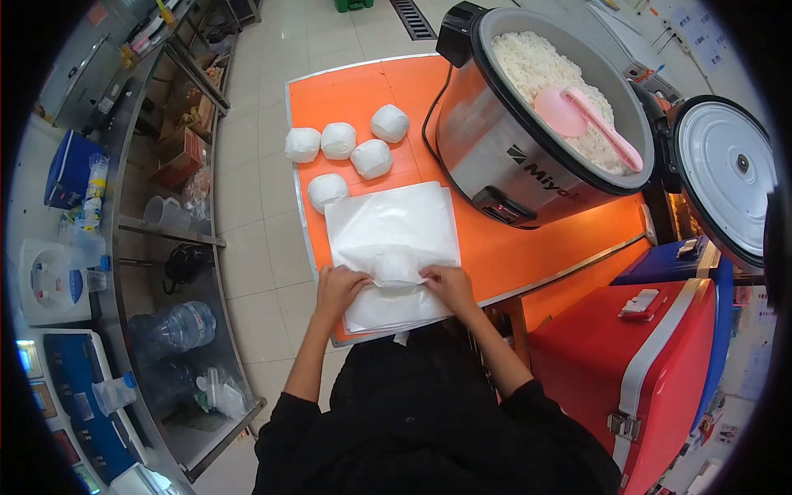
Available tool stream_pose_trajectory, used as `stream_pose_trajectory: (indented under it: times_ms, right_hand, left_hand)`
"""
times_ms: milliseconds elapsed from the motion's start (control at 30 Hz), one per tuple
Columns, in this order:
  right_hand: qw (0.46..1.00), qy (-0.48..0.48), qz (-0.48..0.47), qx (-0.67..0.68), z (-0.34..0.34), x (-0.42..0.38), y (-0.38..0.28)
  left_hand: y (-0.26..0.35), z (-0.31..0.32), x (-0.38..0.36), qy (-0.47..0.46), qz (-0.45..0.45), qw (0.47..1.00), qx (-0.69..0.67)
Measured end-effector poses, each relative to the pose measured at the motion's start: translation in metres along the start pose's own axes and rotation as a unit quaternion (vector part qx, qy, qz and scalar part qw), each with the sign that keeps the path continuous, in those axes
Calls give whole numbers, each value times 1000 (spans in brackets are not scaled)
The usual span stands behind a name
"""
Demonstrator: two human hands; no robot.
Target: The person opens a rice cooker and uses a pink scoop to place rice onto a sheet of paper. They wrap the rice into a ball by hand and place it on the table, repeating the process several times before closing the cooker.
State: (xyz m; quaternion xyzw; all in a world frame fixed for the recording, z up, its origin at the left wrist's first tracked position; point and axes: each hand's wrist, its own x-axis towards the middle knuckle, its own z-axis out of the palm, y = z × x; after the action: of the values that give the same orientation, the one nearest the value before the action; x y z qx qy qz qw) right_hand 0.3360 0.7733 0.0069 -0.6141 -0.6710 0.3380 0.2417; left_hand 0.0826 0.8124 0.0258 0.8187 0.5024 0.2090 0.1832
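On the orange table lies a stack of white paper sheets (388, 219), reaching the near edge. A rounded white bundle (396, 268), partly covered by paper, sits on the stack between my hands. My left hand (342, 287) pinches the paper at the bundle's left side. At its right side my right hand (448, 287) pinches the paper too. Beyond the stack, several white wrapped bundles (372, 158) rest on the table. A large open rice cooker (528, 140) full of white rice (536, 66) stands at the right, with a pink paddle (587, 124) on the rice.
The orange table (511, 256) has a metal edge. The cooker's open lid (730, 173) hangs out at the right, above a red cooler box (631, 346). A black cable runs beside the cooker. Metal shelving (128, 177) with containers and a large bottle (177, 330) stands at the left.
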Motion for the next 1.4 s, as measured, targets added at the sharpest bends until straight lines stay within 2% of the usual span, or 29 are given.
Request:
stream_pose_trajectory:
  times_ms: [33, 67, 100, 133, 167, 200, 233, 267, 300, 333, 367, 400, 433, 500, 600, 633, 700, 733, 767, 833, 867, 900, 967, 1033, 1067, 1133, 1233, 1300, 1400]
  right_hand:
    - [1000, 1, 1, 0, -6, 11, 0]
    - [994, -42, 71, 67, -12, 21, 1]
    - [978, -85, 140, 133, -17, 28, 0]
    - [978, -83, 139, 132, -18, 33, -3]
    - [985, -43, 165, 2, -18, 38, -12]
    - [974, -1, 190, -127, -15, 43, -21]
    - [974, 1, 189, -126, -11, 48, -30]
    - [961, 85, 94, -246, -4, 53, -37]
    - [919, 165, -3, -358, 0, 56, -44]
    - [915, 169, -104, -350, 0, 64, -46]
    - [916, 166, -103, -351, -4, 72, -46]
    - [940, 10, -40, -339, -8, 82, -46]
    - [937, -144, 24, -316, -11, 89, -49]
    - [962, -52, 12, -268, -8, 66, -45]
    - [977, 102, -20, -185, 19, 17, -30]
    - [978, 101, -20, -182, 26, 13, -30]
    - [959, 257, -54, -105, 42, 0, -28]
    - [982, 176, -14, -59, 52, -5, -14]
    - [982, 181, -17, -59, 53, -12, -17]
    - [960, 135, 2, -245, 51, -19, -30]
    - [978, 39, 67, -195, 47, -16, -39]
    - [978, 34, 74, -193, 53, -19, -43]
    - [994, 101, 34, -21, 57, -6, -47]
    - [993, 108, 35, 11, 59, 5, -51]
    - [956, 122, 77, 257, 50, 12, -64]
    - [747, 165, 141, 629, 53, 29, -71]
    - [740, 166, 158, 632, 36, 42, -98]
    - [730, 164, 145, 648, 35, 42, -101]
    - [790, 85, 65, 604, 25, 37, -111]
  left_hand:
    - [-2, -8, 9, -72, 6, 997, -26]
    - [-2, -10, 19, -138, -86, 974, -154]
    - [0, -12, 25, -138, -85, 975, -155]
    - [5, -14, 29, -159, -197, 953, -163]
    - [14, -17, 34, -177, -307, 920, -170]
    - [23, -14, 38, -176, -305, 921, -169]
    - [36, -9, 41, -139, -265, 954, -25]
    - [41, -6, 43, -98, -218, 964, 118]
    - [36, 0, 47, -100, -217, 964, 119]
    - [27, 9, 56, -87, -76, 981, 155]
    - [21, 15, 67, -71, 65, 978, 186]
    - [11, 10, 81, -204, 146, 955, 156]
    - [7, 4, 80, -202, 146, 956, 158]
    - [-1, 3, 69, -232, 61, 970, 42]
    - [23, 32, 9, -81, -105, 991, 13]
    - [30, 44, -1, -49, -152, 987, -1]
    - [36, 57, -11, 5, -136, 989, -54]
    - [40, 61, -18, 66, -118, 985, -107]
    - [44, 61, -24, 69, -113, 985, -106]
    - [47, 57, -32, 48, -50, 997, 43]
    - [46, 54, -30, -1, -68, 997, -47]
    - [46, 52, -36, -9, -70, 996, -49]
    - [45, 48, -23, -22, -92, 990, -106]
    - [53, 43, -11, 4, -105, 986, -128]
    - [58, 41, -11, 31, -120, 981, -150]
    - [64, 39, -10, 27, -102, 975, -195]
    - [69, 42, -2, 62, -55, 959, -272]
    - [86, 34, 7, 146, -122, 788, -586]
    - [109, 2, 25, 189, -267, 674, -662]
